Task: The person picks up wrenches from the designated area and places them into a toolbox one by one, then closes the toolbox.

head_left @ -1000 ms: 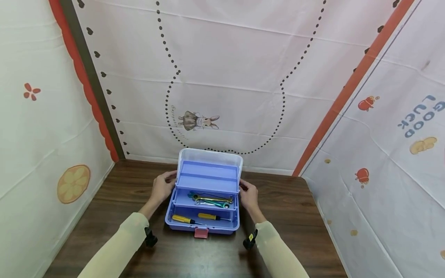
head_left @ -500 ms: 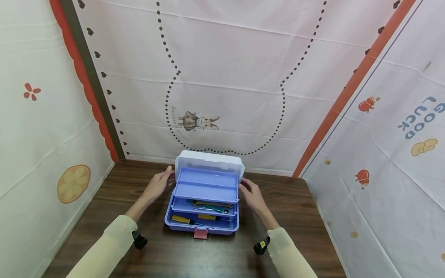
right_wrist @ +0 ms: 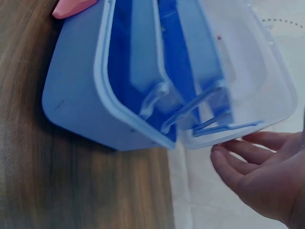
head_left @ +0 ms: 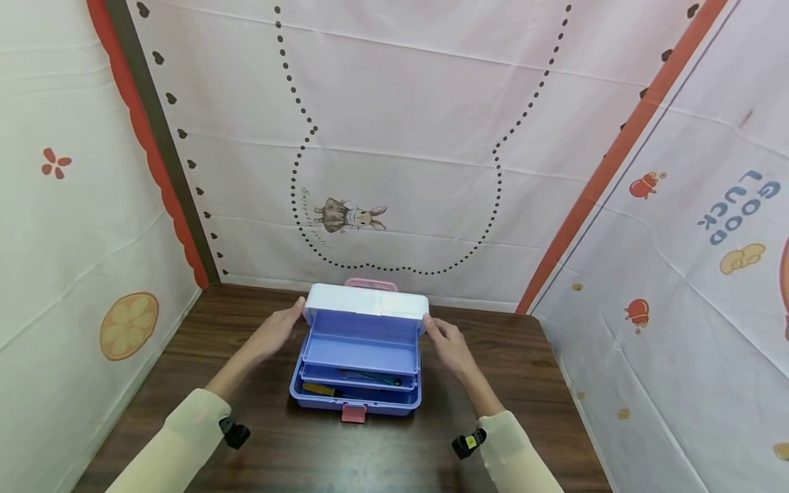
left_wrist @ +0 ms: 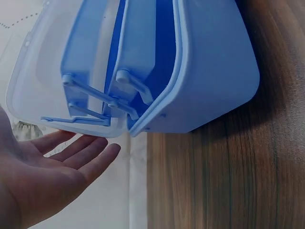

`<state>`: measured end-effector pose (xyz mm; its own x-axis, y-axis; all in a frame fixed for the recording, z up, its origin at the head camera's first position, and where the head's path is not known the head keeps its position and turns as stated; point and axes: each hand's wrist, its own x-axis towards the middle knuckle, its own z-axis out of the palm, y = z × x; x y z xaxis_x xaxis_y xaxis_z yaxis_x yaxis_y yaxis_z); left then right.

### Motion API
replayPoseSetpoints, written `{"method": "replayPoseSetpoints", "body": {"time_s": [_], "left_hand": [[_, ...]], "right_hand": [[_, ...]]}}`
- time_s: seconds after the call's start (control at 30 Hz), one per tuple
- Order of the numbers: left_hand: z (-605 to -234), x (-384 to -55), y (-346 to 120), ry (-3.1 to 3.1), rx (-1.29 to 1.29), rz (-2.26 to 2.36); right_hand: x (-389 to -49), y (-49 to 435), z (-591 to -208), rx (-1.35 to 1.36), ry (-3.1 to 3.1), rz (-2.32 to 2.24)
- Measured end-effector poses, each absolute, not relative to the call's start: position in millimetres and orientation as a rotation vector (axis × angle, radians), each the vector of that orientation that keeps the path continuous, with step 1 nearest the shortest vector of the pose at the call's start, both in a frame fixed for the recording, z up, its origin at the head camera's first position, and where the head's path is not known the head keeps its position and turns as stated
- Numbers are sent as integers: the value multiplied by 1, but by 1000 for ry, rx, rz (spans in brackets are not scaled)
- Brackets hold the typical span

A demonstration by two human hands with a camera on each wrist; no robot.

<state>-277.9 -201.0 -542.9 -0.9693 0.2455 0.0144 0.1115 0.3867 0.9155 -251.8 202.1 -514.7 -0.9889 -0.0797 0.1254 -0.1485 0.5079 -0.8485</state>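
A blue toolbox [head_left: 394,409] stands on the table with its translucent white lid [head_left: 345,300] partly raised and tilted forward. Beneath the lid are stepped blue trays, the upper tray [head_left: 364,354] covering much of the inside. A green wrench [head_left: 387,377] shows in the lower tray, and a yellow-handled screwdriver [head_left: 318,389] lies in the bottom. My left hand [head_left: 274,334] touches the lid's left side with extended fingers [left_wrist: 90,155]. On the opposite side, my right hand [head_left: 452,348] touches the lid's edge, its fingers [right_wrist: 243,160] also fairly straight. Tray linkage arms [left_wrist: 88,93] show at the side.
A red latch [head_left: 353,413] hangs at the box's front, and a pink carry handle [head_left: 371,283] shows behind the lid. The wooden table [head_left: 345,459] meets a printed white cloth wall [head_left: 401,171] close behind the box. Cloth also hangs at both sides.
The lid has swung forward and down from upright, and the trays have folded inward, hiding more of the tools. Both hands have moved with the lid, the forearms spreading apart.
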Motion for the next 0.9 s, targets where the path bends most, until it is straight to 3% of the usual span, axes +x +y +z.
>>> {"method": "replayPoseSetpoints", "body": {"time_s": [0.33, 0.9], "left_hand": [[-542, -271, -204, 2512, 292, 1569], [-574, -272, -204, 2690, 343, 1492]], "right_hand": [[-243, 196, -510, 263, -2750, 1379], [-247, 199, -545, 339, -2574, 1716]]}}
